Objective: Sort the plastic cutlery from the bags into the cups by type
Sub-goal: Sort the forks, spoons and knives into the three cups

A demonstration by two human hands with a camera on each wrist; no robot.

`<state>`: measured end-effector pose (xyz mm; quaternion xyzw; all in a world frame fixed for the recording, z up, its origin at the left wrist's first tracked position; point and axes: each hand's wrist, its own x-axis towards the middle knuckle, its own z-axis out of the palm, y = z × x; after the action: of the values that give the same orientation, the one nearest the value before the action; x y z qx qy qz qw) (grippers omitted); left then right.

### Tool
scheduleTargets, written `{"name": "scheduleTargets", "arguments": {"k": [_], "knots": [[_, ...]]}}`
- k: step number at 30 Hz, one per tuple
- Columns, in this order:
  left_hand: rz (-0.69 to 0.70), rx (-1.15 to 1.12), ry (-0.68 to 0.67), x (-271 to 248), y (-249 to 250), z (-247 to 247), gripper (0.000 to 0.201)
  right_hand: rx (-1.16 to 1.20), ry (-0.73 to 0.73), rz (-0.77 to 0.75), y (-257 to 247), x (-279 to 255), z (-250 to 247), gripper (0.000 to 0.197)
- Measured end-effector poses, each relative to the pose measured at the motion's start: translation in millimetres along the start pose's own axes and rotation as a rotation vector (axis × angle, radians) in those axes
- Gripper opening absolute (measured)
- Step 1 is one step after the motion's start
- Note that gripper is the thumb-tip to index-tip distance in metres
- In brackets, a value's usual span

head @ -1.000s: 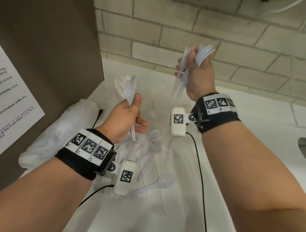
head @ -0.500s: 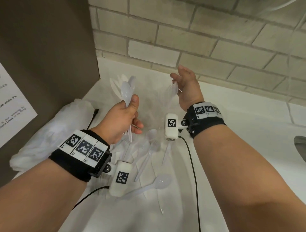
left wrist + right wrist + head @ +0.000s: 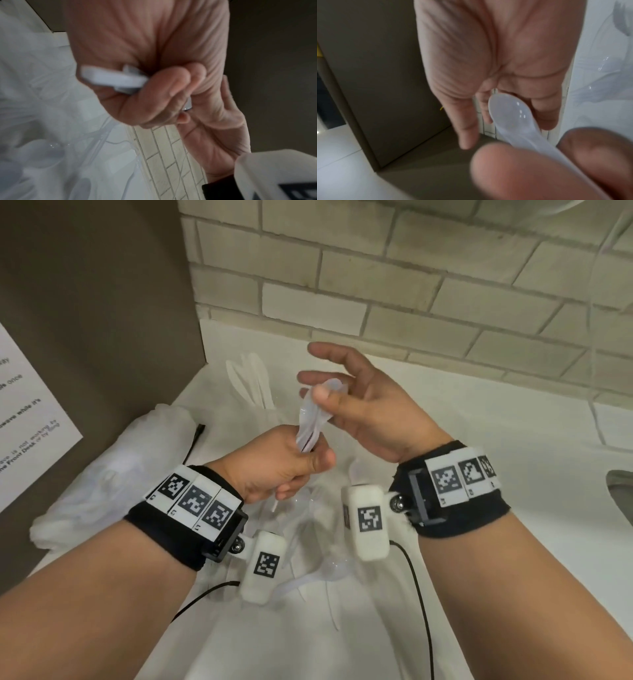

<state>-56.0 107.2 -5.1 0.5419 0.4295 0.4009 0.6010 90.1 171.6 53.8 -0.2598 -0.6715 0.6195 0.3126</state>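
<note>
Right hand (image 3: 363, 409), forks now gone, has swung to 12 o'clock of left hand (image 3: 274, 467), fingers wide, thumb on the spoons (image 3: 313, 419) the left fist grips: transfer likely next.

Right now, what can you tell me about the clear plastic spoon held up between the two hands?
The translucent white plastic spoon has a smooth oval bowl with glossy highlights, narrowing into a slim handle. It is raised above the counter, bowl uppermost. The left hand grips its handle in a fist, seemingly with other pieces. The right hand has its thumb at the bowl, fingers spread behind.
</note>
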Motion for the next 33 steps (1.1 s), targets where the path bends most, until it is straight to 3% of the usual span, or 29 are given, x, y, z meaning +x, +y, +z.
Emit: {"name": "scheduleTargets", "arguments": {"k": [2, 9, 13, 17, 20, 24, 28, 31, 33], "knots": [[-0.058, 0.085, 0.042, 2, 2, 7, 0.049, -0.125, 0.026, -0.008, 5, -8, 3, 0.045], [-0.176, 0.297, 0.157, 12, -1, 26, 0.035, -0.382, 0.323, 0.068, 18, -24, 6, 0.015], [-0.146, 0.33, 0.175, 18, 3, 39, 0.03, -0.482, 0.441, 0.044, 23, -28, -1, 0.018], [-0.159, 0.338, 0.171, 21, 1, 49, 0.025, -0.354, 0.492, 0.074, 29, -31, -12, 0.011], [-0.178, 0.398, 0.135, 21, 3, 55, 0.029, -0.461, 0.525, 0.054, 32, -32, -14, 0.019], [-0.188, 0.369, 0.1, 13, 10, 38, 0.065, -0.569, 0.604, -0.046, 12, -32, -37, 0.025], [-0.232, 0.688, 0.27, -5, 18, 1, 0.059, -0.796, 0.874, -0.198, -29, -32, -90, 0.019], [-0.435, 1.041, 0.199, -22, 9, -20, 0.101, -0.989, 0.98, -0.254, -45, -29, -116, 0.021], [-0.564, 1.165, 0.105, -33, 1, -23, 0.131, -1.161, 0.95, -0.262, -39, -24, -127, 0.022]]}}
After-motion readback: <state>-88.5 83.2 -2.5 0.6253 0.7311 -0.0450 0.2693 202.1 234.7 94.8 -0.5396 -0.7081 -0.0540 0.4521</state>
